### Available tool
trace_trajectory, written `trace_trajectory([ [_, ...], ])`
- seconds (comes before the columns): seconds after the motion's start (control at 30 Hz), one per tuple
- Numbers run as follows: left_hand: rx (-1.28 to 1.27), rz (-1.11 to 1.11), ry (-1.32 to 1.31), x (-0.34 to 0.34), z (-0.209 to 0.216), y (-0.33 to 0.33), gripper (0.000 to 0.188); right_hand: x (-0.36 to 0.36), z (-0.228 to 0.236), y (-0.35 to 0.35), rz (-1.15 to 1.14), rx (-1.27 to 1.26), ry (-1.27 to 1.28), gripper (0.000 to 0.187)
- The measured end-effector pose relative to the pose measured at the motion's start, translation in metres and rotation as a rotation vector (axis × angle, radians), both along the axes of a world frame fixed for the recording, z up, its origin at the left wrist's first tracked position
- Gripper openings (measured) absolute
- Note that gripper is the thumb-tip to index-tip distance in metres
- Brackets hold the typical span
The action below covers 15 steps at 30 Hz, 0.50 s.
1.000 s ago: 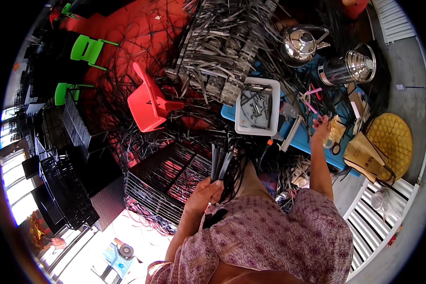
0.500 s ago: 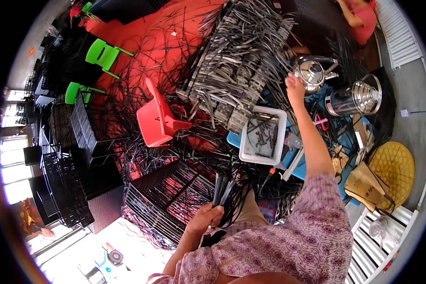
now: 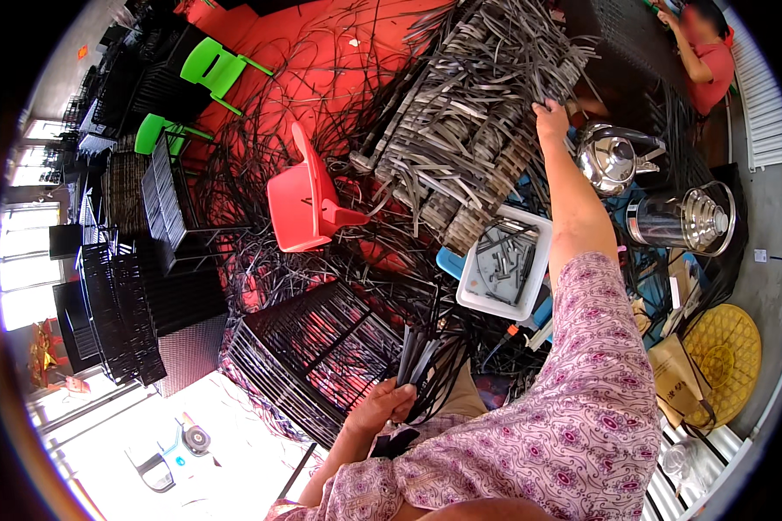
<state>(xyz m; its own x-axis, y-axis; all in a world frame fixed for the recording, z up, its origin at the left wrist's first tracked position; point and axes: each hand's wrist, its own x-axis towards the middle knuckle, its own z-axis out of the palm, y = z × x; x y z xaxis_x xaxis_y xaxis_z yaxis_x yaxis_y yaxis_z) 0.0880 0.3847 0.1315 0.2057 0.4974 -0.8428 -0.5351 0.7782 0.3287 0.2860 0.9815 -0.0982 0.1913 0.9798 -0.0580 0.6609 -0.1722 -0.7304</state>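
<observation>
- Reach is the relation that counts: right hand point(image 3: 551, 120) is stretched far up to upper centre of the frame, arm nearly straight, fingers resting on the large half-woven grey rattan frame point(image 3: 469, 130), which lies above and slightly left of that hand
- Long axis of the woven frame runs diagonally, from lower left near the red plastic chair point(image 3: 308, 201) toward upper right; its flat grey strips stick out loose and frayed along the edges
- Right-hand grip: fingers curl onto the strip ends at the frame's right edge; whether they pinch one strip or only press on the weave, I cannot tell
- Left hand point(image 3: 381, 406) sits low at bottom centre, closed firmly round a bundle of dark flat plastic weaving strips point(image 3: 421, 360) that stand up and fan out from the fist, well apart from the woven frame
- Right hand is the nearer one to the frame by far; the bundle's strips point up toward it
- Just left of the bundle stands a black metal wire-grid frame point(image 3: 308, 356), stiff and open-meshed
- Between the two hands lies a white rectangular plastic tray point(image 3: 473, 297) of short dark pieces
- Right of the outstretched forearm, a shiny steel kettle point(image 3: 613, 161) and a glass-and-steel jug point(image 3: 682, 221), smooth and reflective
- Loose black strips tangle over the red floor point(image 3: 261, 35)
</observation>
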Motion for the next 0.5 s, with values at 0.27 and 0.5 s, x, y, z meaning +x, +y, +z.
trace_trajectory([
  [0.27, 0.024, -0.033, 0.027, -0.01, 0.011, 0.009, 0.028, 0.014, 0.052, -0.011, -0.152, 0.546, 0.072, 0.03],
  [0.5, 0.128, -0.003, 0.038, -0.008, 0.016, 0.003, 0.028, -0.008, 0.205, -0.144, 0.186, 0.207, 0.513, 0.02],
])
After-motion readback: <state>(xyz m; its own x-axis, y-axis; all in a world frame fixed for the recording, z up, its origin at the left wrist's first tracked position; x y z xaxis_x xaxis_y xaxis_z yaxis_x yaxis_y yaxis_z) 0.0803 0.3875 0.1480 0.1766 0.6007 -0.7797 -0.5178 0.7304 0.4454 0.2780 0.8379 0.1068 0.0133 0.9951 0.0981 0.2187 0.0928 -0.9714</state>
